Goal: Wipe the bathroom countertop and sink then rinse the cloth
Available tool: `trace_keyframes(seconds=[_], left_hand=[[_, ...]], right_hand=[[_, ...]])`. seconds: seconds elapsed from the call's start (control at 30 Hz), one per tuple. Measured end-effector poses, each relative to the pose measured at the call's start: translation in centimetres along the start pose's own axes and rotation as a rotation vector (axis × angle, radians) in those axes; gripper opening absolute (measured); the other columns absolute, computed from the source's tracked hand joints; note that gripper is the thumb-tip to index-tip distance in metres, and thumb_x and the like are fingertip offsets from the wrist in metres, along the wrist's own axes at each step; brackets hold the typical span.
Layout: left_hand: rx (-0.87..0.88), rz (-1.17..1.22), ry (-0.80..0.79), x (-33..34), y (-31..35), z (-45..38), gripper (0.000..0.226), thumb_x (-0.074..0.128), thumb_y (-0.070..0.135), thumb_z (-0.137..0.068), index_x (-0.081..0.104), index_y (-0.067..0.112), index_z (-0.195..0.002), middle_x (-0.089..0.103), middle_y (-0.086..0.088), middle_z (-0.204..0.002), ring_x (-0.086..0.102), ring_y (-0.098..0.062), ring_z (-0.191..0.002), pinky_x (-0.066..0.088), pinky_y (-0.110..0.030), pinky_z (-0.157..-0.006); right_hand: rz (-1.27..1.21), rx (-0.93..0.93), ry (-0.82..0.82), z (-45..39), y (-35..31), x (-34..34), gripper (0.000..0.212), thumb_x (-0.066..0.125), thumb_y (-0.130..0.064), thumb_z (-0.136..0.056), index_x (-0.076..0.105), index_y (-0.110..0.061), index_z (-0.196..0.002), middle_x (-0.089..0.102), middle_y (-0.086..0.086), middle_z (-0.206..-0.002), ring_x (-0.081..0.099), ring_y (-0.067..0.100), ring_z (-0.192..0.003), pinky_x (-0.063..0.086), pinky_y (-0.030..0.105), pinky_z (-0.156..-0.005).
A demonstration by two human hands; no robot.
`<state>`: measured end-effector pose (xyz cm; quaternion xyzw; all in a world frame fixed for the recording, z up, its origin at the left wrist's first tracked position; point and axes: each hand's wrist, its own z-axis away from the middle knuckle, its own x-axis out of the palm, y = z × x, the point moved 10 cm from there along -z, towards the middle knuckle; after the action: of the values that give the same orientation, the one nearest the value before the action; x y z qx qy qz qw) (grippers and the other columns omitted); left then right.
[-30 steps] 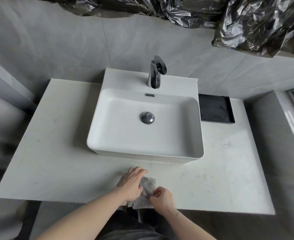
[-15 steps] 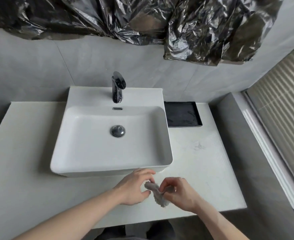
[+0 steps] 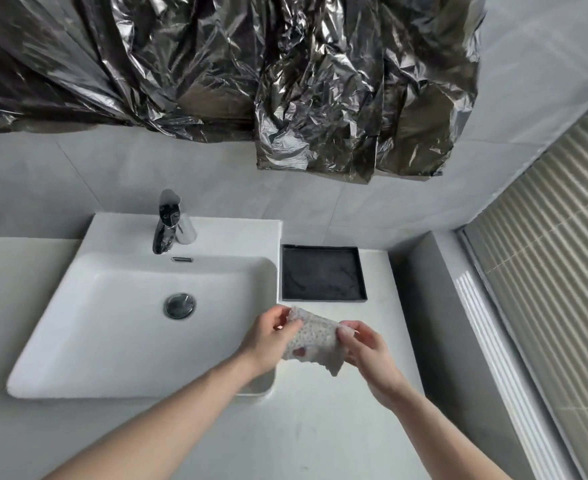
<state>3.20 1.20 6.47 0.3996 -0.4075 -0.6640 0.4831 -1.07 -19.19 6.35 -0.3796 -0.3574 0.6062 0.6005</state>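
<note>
A small speckled grey cloth [image 3: 315, 339] is stretched in the air between my two hands, above the right edge of the white rectangular sink [image 3: 78, 344]. My left hand [image 3: 268, 337] pinches its left end and my right hand [image 3: 367, 348] pinches its right end. The sink stands on a pale stone countertop [image 3: 320, 427], with a chrome drain plug [image 3: 179, 305] in its middle and a chrome tap [image 3: 168, 221] at its back edge. The basin looks dry.
A black rectangular tray [image 3: 322, 273] lies on the countertop right of the sink, against the grey tiled wall. Crumpled black plastic sheeting [image 3: 251, 81] hangs over the wall above. A ledge and a slatted blind [image 3: 555, 271] border the right side.
Both hands have lifted the cloth from the counter's front edge up and to the right, and spread it open between them. My view has swung right and up.
</note>
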Motion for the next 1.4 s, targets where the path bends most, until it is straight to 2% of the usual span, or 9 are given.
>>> trace_keyframes(seconds=[0.23,0.33,0.47,0.6,0.77,0.87,0.97,1.1,1.4], left_hand=[[-0.206,-0.035,0.130,2.6,-1.6,-8.1,0.026,0.060,0.044,-0.086,0.065,0.022,-0.098,0.073,-0.004,-0.099,0.069,-0.021,-0.094,0.056,-0.043,-0.091],[-0.261,-0.103,0.135,3.4,-2.0,-11.0,0.020,0.058,0.034,-0.096,0.065,0.022,-0.111,0.070,0.000,-0.104,0.066,-0.016,-0.095,0.056,-0.035,-0.085],[-0.320,-0.189,0.116,4.4,-2.6,-14.9,0.024,0.057,0.025,-0.095,0.062,0.020,-0.119,0.069,0.002,-0.109,0.066,-0.015,-0.097,0.050,-0.024,-0.066],[-0.371,-0.302,0.113,4.7,-3.5,-18.5,0.034,0.056,0.027,-0.095,0.058,0.020,-0.128,0.068,0.000,-0.115,0.066,-0.022,-0.102,0.055,-0.035,-0.089],[-0.353,-0.384,0.138,4.3,-3.6,-23.2,0.040,0.053,0.029,-0.099,0.053,0.020,-0.138,0.065,0.005,-0.106,0.066,-0.020,-0.096,0.056,-0.039,-0.091],[-0.347,-0.537,0.051,4.9,-4.1,-24.6,0.056,0.052,0.023,-0.101,0.035,0.020,-0.155,0.061,0.000,-0.131,0.065,-0.021,-0.102,0.054,-0.032,-0.083],[-0.250,-0.828,-0.027,5.7,-3.9,-24.6,0.076,0.059,0.014,-0.096,0.019,0.017,-0.161,0.036,-0.007,-0.157,0.051,-0.029,-0.132,0.049,-0.038,-0.102],[0.054,-1.159,-0.161,8.7,-3.6,-24.0,0.065,0.059,0.004,-0.087,0.041,0.018,-0.148,0.034,-0.003,-0.154,0.042,-0.028,-0.131,0.045,-0.043,-0.104],[0.022,-1.189,-0.273,8.6,-4.2,-22.0,0.057,0.048,0.002,-0.089,0.048,0.016,-0.144,0.030,-0.001,-0.158,0.040,-0.028,-0.132,0.043,-0.044,-0.107]], right_hand=[[-0.210,0.179,0.025,-7.2,-0.5,-3.0,0.019,0.069,-0.013,-0.098,0.067,-0.013,-0.117,0.079,0.006,-0.098,0.074,0.020,-0.082,0.057,0.039,-0.073],[-0.130,0.215,0.072,-10.7,-0.1,-4.3,0.037,0.063,0.012,-0.089,0.064,-0.011,-0.117,0.079,0.006,-0.091,0.076,0.025,-0.080,0.057,0.048,-0.077],[-0.041,0.244,0.139,-15.9,1.0,-6.0,0.044,0.063,0.012,-0.087,0.060,-0.008,-0.126,0.074,0.012,-0.106,0.076,0.029,-0.092,0.062,0.045,-0.081],[0.048,0.251,0.173,-20.2,1.4,-6.9,0.041,0.060,0.010,-0.089,0.061,-0.008,-0.126,0.072,0.007,-0.109,0.074,0.024,-0.095,0.063,0.037,-0.069],[0.117,0.235,0.183,-24.9,1.7,-6.9,0.048,0.058,0.008,-0.089,0.060,-0.013,-0.132,0.071,0.000,-0.111,0.071,0.015,-0.095,0.061,0.029,-0.068],[0.273,0.194,0.176,-26.5,1.9,-6.7,0.054,0.057,0.000,-0.090,0.053,-0.016,-0.141,0.069,0.000,-0.127,0.069,0.017,-0.107,0.063,0.036,-0.085],[0.646,0.119,0.107,-26.7,2.3,-5.9,0.067,0.057,-0.005,-0.088,0.042,-0.019,-0.152,0.050,0.000,-0.148,0.055,0.024,-0.132,0.050,0.031,-0.105],[1.057,-0.014,-0.013,-25.3,3.2,-4.0,0.074,0.049,0.000,-0.084,0.043,-0.025,-0.154,0.032,-0.006,-0.161,0.045,0.025,-0.135,0.047,0.036,-0.107],[1.171,0.020,-0.178,-23.6,3.0,-2.4,0.072,0.046,-0.004,-0.090,0.036,-0.026,-0.158,0.017,-0.005,-0.170,0.032,0.030,-0.148,0.038,0.041,-0.118]])
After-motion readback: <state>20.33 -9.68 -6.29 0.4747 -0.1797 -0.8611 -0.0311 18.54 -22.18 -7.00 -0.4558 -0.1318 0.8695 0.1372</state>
